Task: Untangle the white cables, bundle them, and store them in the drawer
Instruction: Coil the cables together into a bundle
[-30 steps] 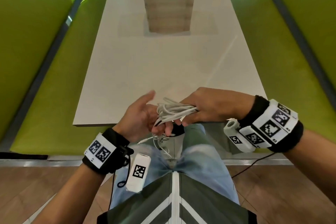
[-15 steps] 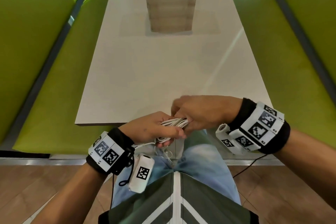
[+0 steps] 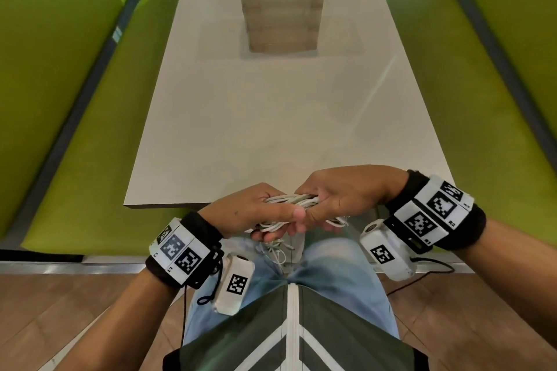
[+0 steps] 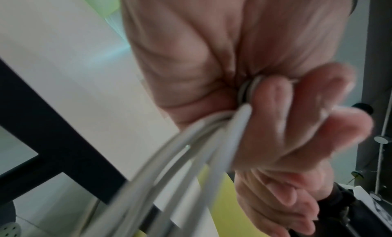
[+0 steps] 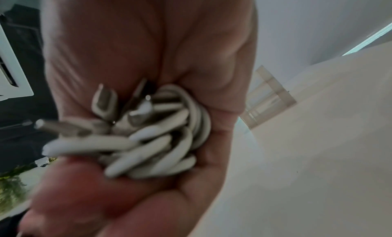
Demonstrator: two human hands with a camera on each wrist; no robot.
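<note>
One bundle of thin white cables [image 3: 291,202] is gripped by two hands at the near edge, 6 o'clock, of one long white table [image 3: 256,117]. The left hand [image 3: 250,211] is curled around its 9 o'clock end, the right hand [image 3: 340,196] around its 3 o'clock end. Strands cannot be counted; several metal-tipped plugs [image 5: 106,101] show. One pale wooden block [image 3: 281,3] stands at 12 o'clock.

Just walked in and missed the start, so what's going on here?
A person stands at the near end of a white table, holding a bundle of white cables in both hands. The left hand and right hand both grip it, just past the table's edge. A few loose ends hang below. No drawer shows.
</note>
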